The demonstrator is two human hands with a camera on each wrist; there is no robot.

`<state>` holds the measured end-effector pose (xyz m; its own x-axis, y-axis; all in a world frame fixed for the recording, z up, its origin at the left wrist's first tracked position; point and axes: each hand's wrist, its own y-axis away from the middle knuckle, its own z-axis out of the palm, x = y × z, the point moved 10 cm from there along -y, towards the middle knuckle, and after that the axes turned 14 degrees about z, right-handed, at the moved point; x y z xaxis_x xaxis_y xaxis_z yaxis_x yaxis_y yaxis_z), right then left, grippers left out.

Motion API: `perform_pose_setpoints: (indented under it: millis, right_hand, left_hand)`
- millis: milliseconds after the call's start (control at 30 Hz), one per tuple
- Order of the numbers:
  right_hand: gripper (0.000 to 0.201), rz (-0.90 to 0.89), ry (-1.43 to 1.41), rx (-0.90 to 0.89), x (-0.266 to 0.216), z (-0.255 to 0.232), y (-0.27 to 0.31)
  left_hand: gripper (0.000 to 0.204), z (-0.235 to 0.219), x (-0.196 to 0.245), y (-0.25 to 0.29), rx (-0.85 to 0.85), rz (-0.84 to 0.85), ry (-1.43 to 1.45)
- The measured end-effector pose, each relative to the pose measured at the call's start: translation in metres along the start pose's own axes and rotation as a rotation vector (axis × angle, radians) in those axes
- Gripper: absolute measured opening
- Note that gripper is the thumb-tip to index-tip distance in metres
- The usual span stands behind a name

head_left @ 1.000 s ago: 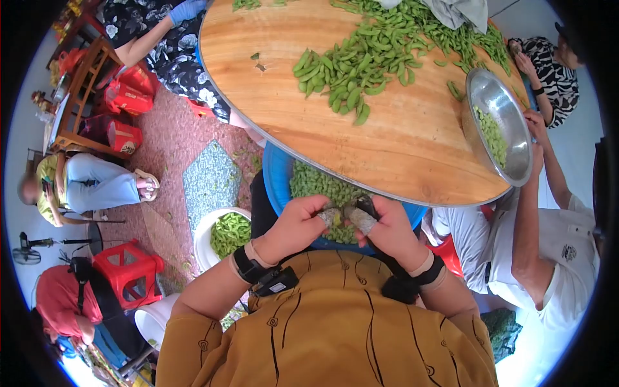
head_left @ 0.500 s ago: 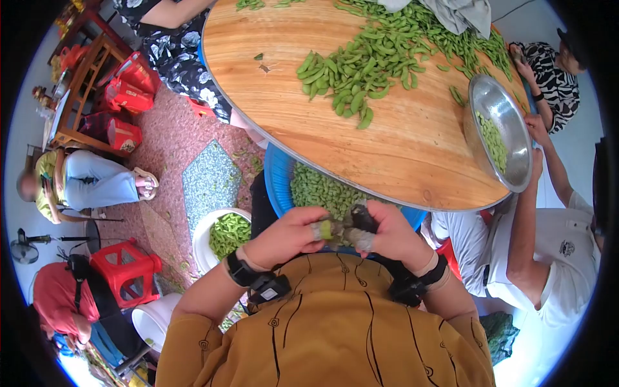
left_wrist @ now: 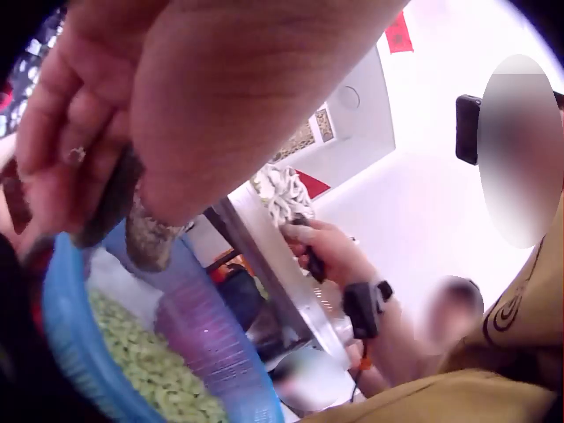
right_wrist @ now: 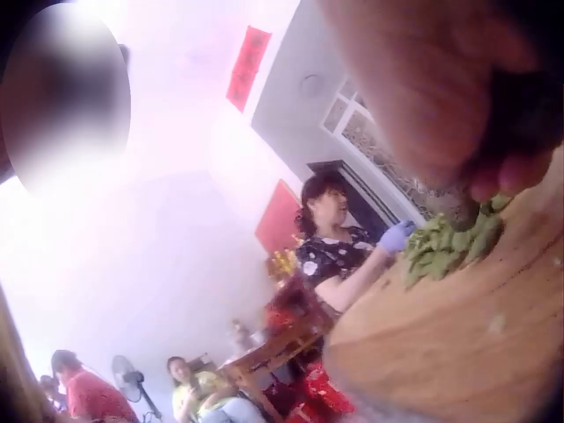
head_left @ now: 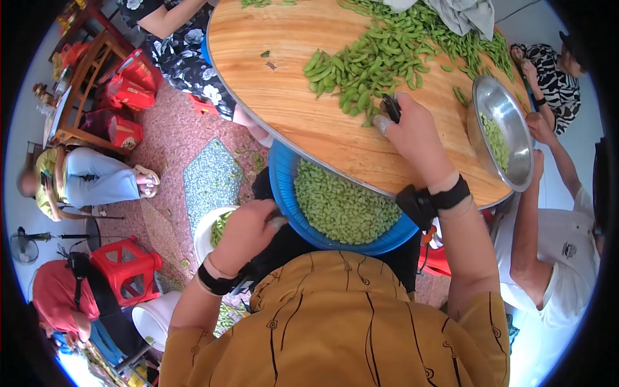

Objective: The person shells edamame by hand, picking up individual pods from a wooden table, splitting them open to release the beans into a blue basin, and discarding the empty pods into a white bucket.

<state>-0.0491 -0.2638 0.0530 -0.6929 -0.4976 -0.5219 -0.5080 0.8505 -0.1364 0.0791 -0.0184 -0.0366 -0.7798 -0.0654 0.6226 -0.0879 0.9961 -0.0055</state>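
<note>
My right hand (head_left: pixel 416 132) reaches over the round wooden table (head_left: pixel 309 129), fingertips right at the near edge of a pile of green soybean pods (head_left: pixel 361 71). Its thumb wears a grey wrap (head_left: pixel 382 124); a dark cover shows at a finger. In the right wrist view the thumb tip overlaps the pods (right_wrist: pixel 445 247). My left hand (head_left: pixel 245 229) hangs loosely curled beside a white bucket (head_left: pixel 203 235) of pods, its thumb wrapped too. No item shows in it. Below and between the hands stands a blue basin (head_left: pixel 282 193) of shelled beans (head_left: pixel 345 203).
A metal bowl (head_left: pixel 516 138) of beans tilts at the table's right edge, near a person in a white shirt (head_left: pixel 548 251). Grey cloth (head_left: pixel 464 13) lies on the far pods. A red stool (head_left: pixel 126 271) and another white bucket (head_left: pixel 155 316) stand left.
The hands have parted from working together over the basin. My right hand has moved forward to the pod pile; my left has moved left toward the bucket. The basin's beans show more fully.
</note>
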Motion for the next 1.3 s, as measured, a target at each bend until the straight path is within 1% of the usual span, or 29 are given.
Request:
perform_pose_setpoints:
  millis: [33,67,100,133,167,200,233,267,333,367,400,433,467,500,533,567,633,700,767,833,867,933,967,1000,1033,1167,1233,1267,1300]
  right_hand:
    - [0.026,0.060,-0.080,-0.061,0.010,0.009,-0.006]
    - [0.026,0.119,-0.158,-0.124,0.018,0.016,-0.010]
    - [0.026,0.115,-0.155,-0.130,0.017,0.015,-0.008]
    - [0.025,0.271,-0.308,-0.227,0.029,0.019,-0.003]
    - [0.024,0.430,-0.459,-0.321,0.038,0.024,0.005]
    - [0.024,0.434,-0.456,-0.327,0.037,0.021,0.009]
    - [0.023,0.461,-0.550,-0.359,0.037,0.019,0.017]
    - [0.023,0.493,-0.644,-0.391,0.037,0.017,0.027]
    - [0.024,0.480,-0.613,-0.445,0.027,0.008,0.041]
    - [0.025,0.454,-0.585,-0.491,0.020,0.006,0.048]
    - [0.025,0.458,-0.587,-0.491,0.016,0.002,0.056]
    - [0.026,0.398,-0.579,-0.524,0.006,0.001,0.063]
    - [0.027,0.337,-0.570,-0.557,-0.002,0.001,0.070]
    - [0.024,0.353,-0.633,-0.610,-0.002,0.006,0.075]
    - [0.024,0.352,-0.636,-0.609,-0.002,0.005,0.080]
    - [0.022,0.372,-0.673,-0.598,-0.002,0.004,0.085]
    - [0.019,0.391,-0.713,-0.590,0.000,0.004,0.096]
    - [0.018,0.328,-0.764,-0.703,-0.004,0.016,0.113]
    - [0.020,0.294,-0.726,-0.716,-0.001,0.021,0.120]
    - [0.022,0.261,-0.685,-0.723,0.002,0.025,0.123]
    - [0.026,0.271,-0.722,-0.732,0.004,0.026,0.124]
    - [0.031,0.284,-0.760,-0.737,0.004,0.026,0.127]
    - [0.034,0.345,-0.846,-0.744,0.002,0.027,0.129]
    - [0.038,0.407,-0.930,-0.752,0.003,0.028,0.130]
    - [0.038,0.409,-0.931,-0.750,0.005,0.029,0.131]
    - [0.035,0.419,-0.942,-0.838,0.009,0.043,0.138]
    - [0.033,0.440,-0.981,-0.889,0.005,0.046,0.144]
    - [0.030,0.542,-1.092,-0.949,0.003,0.048,0.151]
    - [0.028,0.648,-1.202,-1.007,0.001,0.051,0.159]
  left_hand:
    - [0.018,-0.006,0.014,-0.009,0.094,0.088,0.096]
    - [0.018,-0.006,0.020,-0.016,0.100,0.084,0.097]
    - [0.016,-0.010,0.032,-0.022,0.144,0.145,0.121]
    - [0.015,-0.013,0.044,-0.029,0.187,0.206,0.145]
    - [0.015,-0.011,0.048,-0.036,0.188,0.200,0.150]
    - [0.015,-0.015,0.056,-0.041,0.244,0.244,0.170]
    - [0.016,-0.017,0.066,-0.046,0.294,0.286,0.192]
    - [0.016,-0.016,0.074,-0.053,0.282,0.276,0.201]
    - [0.022,-0.045,0.099,-0.058,0.518,0.373,0.167]
    - [0.022,-0.044,0.104,-0.062,0.511,0.369,0.170]
    - [0.026,-0.037,0.107,-0.070,0.429,0.366,0.202]
    - [0.029,-0.030,0.109,-0.076,0.349,0.364,0.232]
    - [0.029,-0.027,0.106,-0.077,0.348,0.364,0.232]
    - [0.030,-0.011,0.104,-0.081,0.233,0.386,0.325]
    - [0.031,0.003,0.104,-0.084,0.117,0.407,0.414]
    - [0.031,0.005,0.103,-0.083,0.114,0.408,0.409]
    - [0.031,0.018,0.081,-0.078,0.139,0.151,0.824]
    - [0.032,0.025,0.077,-0.075,0.093,0.118,0.899]
    - [0.034,0.034,0.076,-0.073,0.047,0.086,0.974]
    - [0.034,0.028,0.079,-0.074,0.122,0.140,0.871]
    - [0.034,0.028,0.080,-0.074,0.120,0.143,0.869]
    - [0.031,0.005,0.097,-0.071,0.208,0.367,0.470]
    - [0.031,0.005,0.098,-0.070,0.205,0.370,0.471]
    - [0.030,0.001,0.105,-0.066,0.220,0.432,0.263]
    - [0.030,-0.001,0.113,-0.062,0.233,0.489,0.055]
    - [0.024,0.002,0.113,-0.057,0.186,0.501,-0.033]
    - [0.017,0.016,0.088,-0.060,0.053,0.296,0.477]
    - [0.017,0.016,0.086,-0.059,0.056,0.292,0.479]
    - [0.017,0.036,0.077,-0.057,-0.043,0.122,0.937]
